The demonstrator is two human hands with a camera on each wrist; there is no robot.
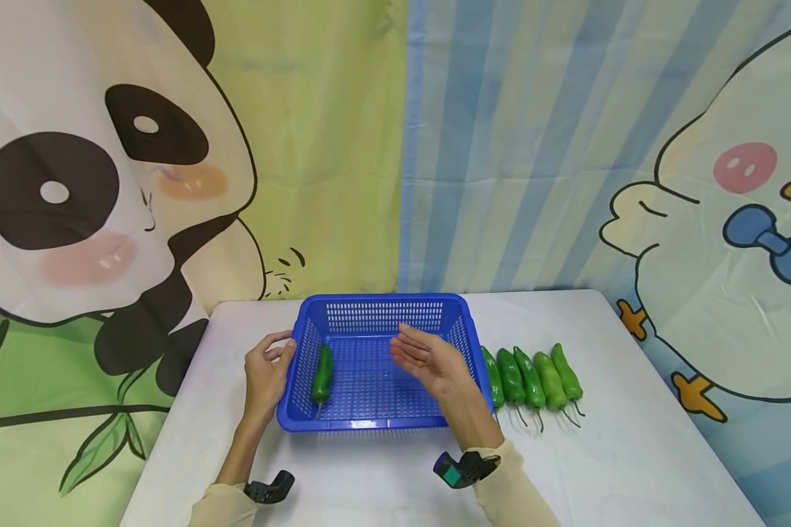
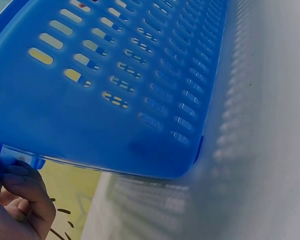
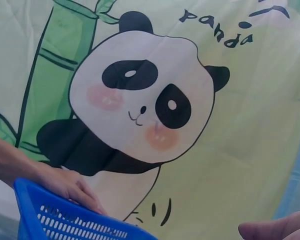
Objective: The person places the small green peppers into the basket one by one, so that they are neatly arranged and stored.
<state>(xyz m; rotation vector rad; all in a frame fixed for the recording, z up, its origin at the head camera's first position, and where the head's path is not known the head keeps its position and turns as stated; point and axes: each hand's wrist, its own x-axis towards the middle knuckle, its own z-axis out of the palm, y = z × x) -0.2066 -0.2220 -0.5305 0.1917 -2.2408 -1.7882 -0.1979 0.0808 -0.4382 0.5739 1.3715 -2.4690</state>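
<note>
A blue plastic basket [image 1: 395,424] with slotted walls sits on the white table. My left hand [image 1: 266,377] grips its left rim, thumb on top and fingers curled at the edge, as the left wrist view also shows beside the basket wall [image 2: 105,135]. Inside, along the left side, lies one green pepper [image 1: 322,375], stem toward me. Above the right part of the basket my right hand [image 1: 438,366] is held with fingers extended and nothing in it. Only a bit of that hand's fingers [image 3: 280,229] enters the right wrist view.
Just right of the basket, several green peppers [image 1: 532,377] lie in a row on the white table [image 1: 646,439], stems toward me. The leftmost is partly covered by the basket's edge. A printed cloth [image 1: 343,146] with cartoon animals hangs behind the table.
</note>
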